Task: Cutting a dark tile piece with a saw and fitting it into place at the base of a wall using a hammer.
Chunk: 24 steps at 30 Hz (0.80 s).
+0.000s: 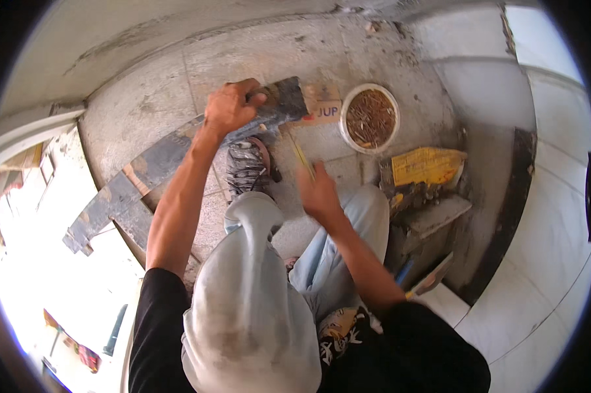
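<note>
My left hand (235,107) grips a dark grey, mottled slab piece (284,101) at upper centre, held above my shoe (246,168). My right hand (316,191), slightly blurred, is closed round a thin yellow tool (301,154) pointing up toward the slab; its exact kind is unclear. A brown cardboard piece (325,115) lies just right of the slab. Beside it stands a white tub (369,116) full of small brownish pieces like screws or nails. More dark grey strips (154,164) run diagonally down to the left behind my left forearm.
A yellow packet (425,167) lies on a rough ledge (438,213) at right, with a blue-handled tool (403,269) and a flat blade (433,273) below. A plastered wall (210,16) bounds the top, white tiles (551,229) the right. A bright opening (40,255) is at left.
</note>
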Available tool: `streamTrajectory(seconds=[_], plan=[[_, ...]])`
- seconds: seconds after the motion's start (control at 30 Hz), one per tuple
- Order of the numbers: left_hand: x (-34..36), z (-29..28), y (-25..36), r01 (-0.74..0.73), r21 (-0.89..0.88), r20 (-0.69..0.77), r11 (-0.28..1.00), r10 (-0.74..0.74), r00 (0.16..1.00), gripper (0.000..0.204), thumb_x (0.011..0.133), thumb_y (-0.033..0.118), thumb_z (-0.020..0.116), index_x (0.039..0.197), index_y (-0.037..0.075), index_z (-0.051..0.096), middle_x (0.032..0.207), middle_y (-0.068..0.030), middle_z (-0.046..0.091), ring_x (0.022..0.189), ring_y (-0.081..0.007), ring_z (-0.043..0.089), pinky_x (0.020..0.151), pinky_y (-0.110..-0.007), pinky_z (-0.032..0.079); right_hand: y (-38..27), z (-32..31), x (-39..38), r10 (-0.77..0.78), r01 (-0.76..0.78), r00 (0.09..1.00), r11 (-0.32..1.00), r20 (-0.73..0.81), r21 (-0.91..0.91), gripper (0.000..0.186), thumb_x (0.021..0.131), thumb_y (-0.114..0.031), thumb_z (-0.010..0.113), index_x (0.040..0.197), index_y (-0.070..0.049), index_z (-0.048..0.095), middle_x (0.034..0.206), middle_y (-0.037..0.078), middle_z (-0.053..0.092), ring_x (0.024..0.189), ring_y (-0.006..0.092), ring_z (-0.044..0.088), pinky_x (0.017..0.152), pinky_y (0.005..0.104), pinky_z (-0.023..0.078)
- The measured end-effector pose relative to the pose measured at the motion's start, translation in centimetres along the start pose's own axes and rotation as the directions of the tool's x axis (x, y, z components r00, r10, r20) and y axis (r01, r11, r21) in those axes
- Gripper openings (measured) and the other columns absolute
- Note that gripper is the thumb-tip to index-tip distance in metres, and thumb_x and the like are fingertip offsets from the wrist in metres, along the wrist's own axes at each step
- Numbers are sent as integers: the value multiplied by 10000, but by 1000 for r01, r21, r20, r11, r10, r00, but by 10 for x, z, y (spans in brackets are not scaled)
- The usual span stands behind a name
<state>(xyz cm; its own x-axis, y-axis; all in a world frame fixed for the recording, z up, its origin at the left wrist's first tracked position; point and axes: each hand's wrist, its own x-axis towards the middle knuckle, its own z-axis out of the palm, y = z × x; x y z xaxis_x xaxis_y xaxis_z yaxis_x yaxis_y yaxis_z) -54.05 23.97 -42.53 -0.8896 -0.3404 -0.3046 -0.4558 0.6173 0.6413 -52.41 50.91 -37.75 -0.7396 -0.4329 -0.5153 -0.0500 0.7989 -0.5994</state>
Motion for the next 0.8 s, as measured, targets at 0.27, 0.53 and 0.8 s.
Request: streamTrajectory(seconds=[0.27, 0.53, 0.8], plan=[[3, 8, -32, -10, 33, -35, 999, 11, 999, 361, 873, 424, 587, 1087, 140, 652, 892, -177, 672, 850, -371, 644, 722, -443, 484, 1, 9, -28, 54, -60, 995, 996, 84, 65, 427, 991, -425, 443, 1122, -19, 461, 833, 289, 636, 794, 506, 606, 634, 513, 478], [1, 6, -1, -56, -11, -25, 998, 55, 998, 335, 862, 410, 600, 1082, 166, 659, 944, -153, 691, 916, -370, 650, 763, -470, 496, 3, 11, 54, -450, 446, 893, 885, 2, -131, 412, 983, -374, 462, 1175, -11, 427, 979, 357, 598, 838, 487, 617, 664, 562, 478], [8, 3, -39, -87, -36, -55, 996, 85, 995, 308, 881, 348, 605, 1047, 91, 642, 907, -206, 661, 897, -404, 629, 737, -470, 474, -15, 22, 45, -172, 141, 982, 941, 74, 308, 461, 975, -426, 475, 1147, -1, 433, 1051, 349, 586, 911, 518, 587, 732, 561, 460]])
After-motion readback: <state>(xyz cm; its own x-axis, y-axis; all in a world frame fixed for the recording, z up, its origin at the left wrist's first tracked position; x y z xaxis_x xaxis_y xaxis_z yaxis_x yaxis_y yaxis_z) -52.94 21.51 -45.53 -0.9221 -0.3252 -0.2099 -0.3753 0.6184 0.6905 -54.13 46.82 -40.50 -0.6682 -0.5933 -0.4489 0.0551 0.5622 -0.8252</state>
